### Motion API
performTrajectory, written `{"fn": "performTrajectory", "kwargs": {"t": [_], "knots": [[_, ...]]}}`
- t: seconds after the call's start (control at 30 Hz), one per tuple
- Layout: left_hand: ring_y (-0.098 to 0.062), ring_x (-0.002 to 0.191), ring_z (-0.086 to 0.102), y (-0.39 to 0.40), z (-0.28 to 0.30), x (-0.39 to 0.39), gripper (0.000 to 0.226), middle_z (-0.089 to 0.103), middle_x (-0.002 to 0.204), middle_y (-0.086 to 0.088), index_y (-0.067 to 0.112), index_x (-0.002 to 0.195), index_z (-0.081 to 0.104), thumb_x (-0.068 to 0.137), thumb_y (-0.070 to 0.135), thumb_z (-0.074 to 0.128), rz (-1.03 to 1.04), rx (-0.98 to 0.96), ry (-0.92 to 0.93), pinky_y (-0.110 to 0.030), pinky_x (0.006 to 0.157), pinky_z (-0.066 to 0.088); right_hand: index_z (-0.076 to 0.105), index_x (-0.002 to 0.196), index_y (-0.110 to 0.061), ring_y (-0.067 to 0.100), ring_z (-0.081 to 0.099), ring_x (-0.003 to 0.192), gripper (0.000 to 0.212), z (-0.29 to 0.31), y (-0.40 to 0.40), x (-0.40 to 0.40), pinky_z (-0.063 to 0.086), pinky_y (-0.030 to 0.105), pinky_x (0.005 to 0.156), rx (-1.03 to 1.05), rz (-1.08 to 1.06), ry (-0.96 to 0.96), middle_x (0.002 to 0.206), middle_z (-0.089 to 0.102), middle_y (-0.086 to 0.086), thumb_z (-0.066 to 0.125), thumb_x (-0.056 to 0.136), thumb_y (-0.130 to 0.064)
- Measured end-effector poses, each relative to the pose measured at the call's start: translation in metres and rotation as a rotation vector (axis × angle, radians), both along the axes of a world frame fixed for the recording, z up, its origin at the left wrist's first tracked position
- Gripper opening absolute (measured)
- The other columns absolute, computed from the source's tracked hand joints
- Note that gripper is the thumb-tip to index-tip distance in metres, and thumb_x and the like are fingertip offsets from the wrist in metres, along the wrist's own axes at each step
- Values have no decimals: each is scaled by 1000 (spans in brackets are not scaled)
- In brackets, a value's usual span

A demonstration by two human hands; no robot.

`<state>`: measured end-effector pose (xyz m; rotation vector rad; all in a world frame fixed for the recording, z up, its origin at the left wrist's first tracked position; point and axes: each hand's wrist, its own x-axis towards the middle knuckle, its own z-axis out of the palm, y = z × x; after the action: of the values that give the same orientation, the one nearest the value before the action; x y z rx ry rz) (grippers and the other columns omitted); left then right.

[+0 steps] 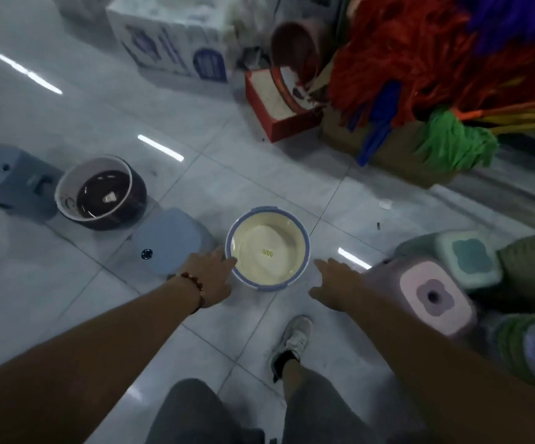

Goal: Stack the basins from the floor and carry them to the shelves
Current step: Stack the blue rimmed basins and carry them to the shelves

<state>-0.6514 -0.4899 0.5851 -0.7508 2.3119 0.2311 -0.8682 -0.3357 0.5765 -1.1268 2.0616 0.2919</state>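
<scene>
A cream basin with a blue rim (267, 248) stands on the tiled floor in front of me. My left hand (210, 277), with a bead bracelet at the wrist, reaches to its left side, fingertips at the rim. My right hand (333, 280) is stretched toward the basin's right side, a short gap from the rim, fingers relaxed. Farther left on the floor sits a dark brown basin with a pale rim (101, 192), holding a small scrap inside.
Blue plastic stools (166, 241) (9, 181) lie left of the basin; pink (432, 296) and teal (468, 257) stools stand at right. A red box (279, 104), a white carton (170, 36) and colourful mops (436, 59) are behind. My shoe (293, 341) is just below the basin.
</scene>
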Motion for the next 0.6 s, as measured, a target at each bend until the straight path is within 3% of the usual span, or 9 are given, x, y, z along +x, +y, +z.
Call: {"fn": "performTrajectory", "kwargs": {"t": [0.1,0.23,0.37,0.43,0.53,0.6], "knots": [[-32,139,34,-29,-64,-26,66,24,156,-12,25,153,21,96,47,45,0,52,-48,-48,111,32,21,152,-26,29,34,137,72,-59,-34,-27,30,43,111,26,-14,-53,153,32,7,53,91,-48],[-31,141,30,-73,-183,-42,64,25,156,-12,25,152,25,96,47,48,120,156,-38,-46,114,31,25,153,-23,24,34,140,68,-160,-69,-46,30,32,109,85,-178,-280,157,30,5,57,94,-38],[-33,138,36,-109,-320,-48,65,26,156,-10,22,151,31,95,45,53,346,265,107,-46,112,36,28,152,-25,19,40,135,68,-278,-82,-63,34,23,89,110,-502,-409,155,32,2,61,93,-37],[-30,134,44,-122,-388,-36,65,35,153,-7,22,149,36,92,42,60,600,367,258,-46,111,39,31,151,-25,18,44,128,68,-338,-85,-67,35,24,89,81,-666,-438,153,35,2,61,92,-42],[-20,124,52,-123,-466,-17,76,51,139,6,29,145,41,80,56,71,1306,489,609,-48,104,45,37,146,-23,20,45,126,69,-421,-84,-74,39,35,101,23,-1012,-495,150,37,1,60,88,-54],[-23,121,49,-112,-502,-9,70,47,137,4,29,140,41,82,59,68,1766,617,562,-48,102,44,32,148,-23,24,40,133,80,-467,-85,-74,38,43,108,-13,-1277,-595,153,33,1,62,83,-59]]}}
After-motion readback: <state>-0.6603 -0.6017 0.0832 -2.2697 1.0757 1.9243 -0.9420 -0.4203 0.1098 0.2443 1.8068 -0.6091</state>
